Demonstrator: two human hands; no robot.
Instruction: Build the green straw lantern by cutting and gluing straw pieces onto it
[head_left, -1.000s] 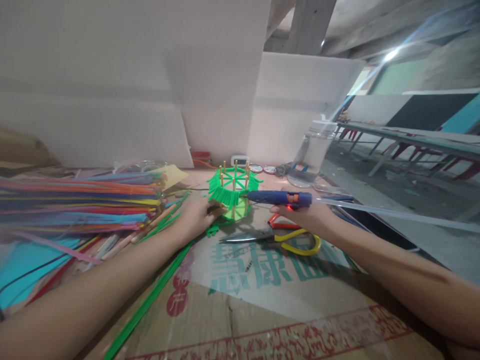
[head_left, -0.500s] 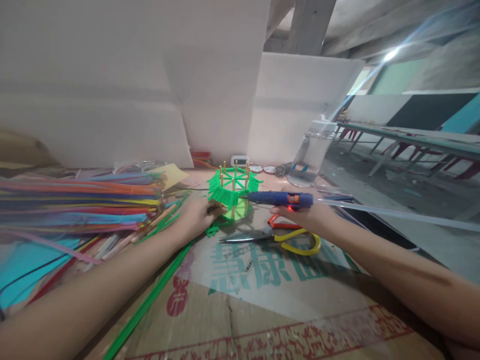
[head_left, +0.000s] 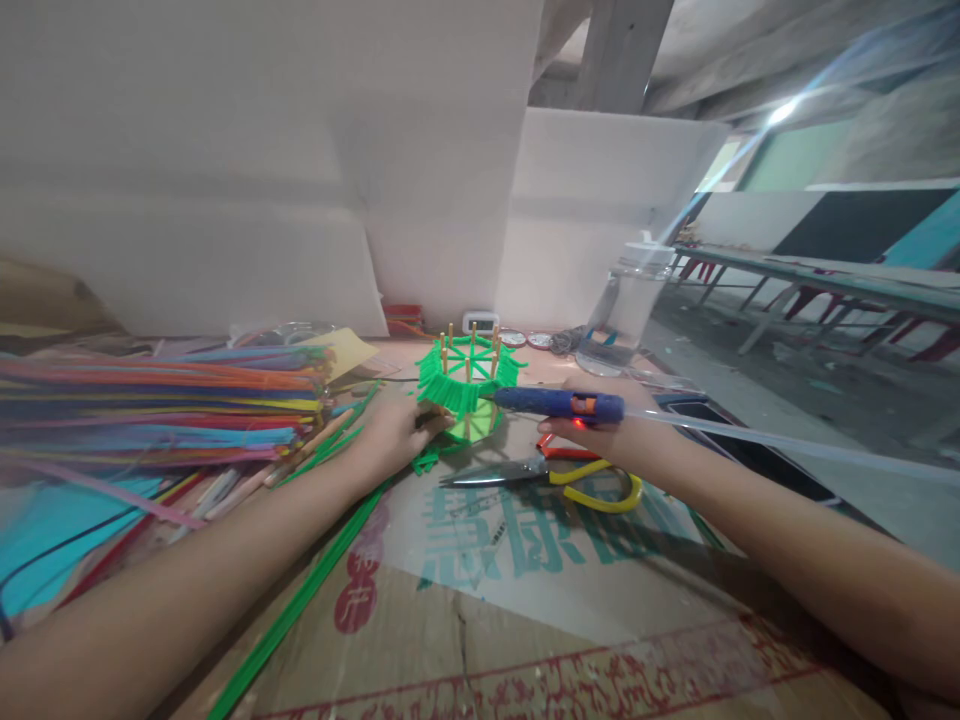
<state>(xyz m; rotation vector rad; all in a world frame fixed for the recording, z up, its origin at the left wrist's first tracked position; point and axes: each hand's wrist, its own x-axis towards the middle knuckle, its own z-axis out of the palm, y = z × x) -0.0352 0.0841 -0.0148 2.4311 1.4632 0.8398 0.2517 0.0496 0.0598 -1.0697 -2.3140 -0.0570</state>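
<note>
A blue hot glue gun [head_left: 551,403] with a clear glue stick [head_left: 712,423] in its back end is gripped in my right hand [head_left: 626,430]. A red light glows on the gun. Its nozzle points left, at the front edge of a green fuzzy pipe-cleaner model [head_left: 448,388] with several upright wooden pegs. My left hand [head_left: 394,432] has its fingers closed at the model's lower left side, steadying it; the fingertips are partly hidden. Just in front of the model lie scissors [head_left: 491,474] with yellow and red handles.
Bundles of coloured pipe cleaners [head_left: 165,390] lie on the left. Long green pipe cleaners [head_left: 300,600] run along the cardboard-covered table [head_left: 405,640]. Behind stand a small digital timer [head_left: 480,322] and a clear water bottle [head_left: 619,310]. A dark flat device [head_left: 750,455] lies beyond my right forearm.
The glue gun has shifted very slightly left and down, with its nozzle staying by the model's front edge. My left hand keeps its place.
</note>
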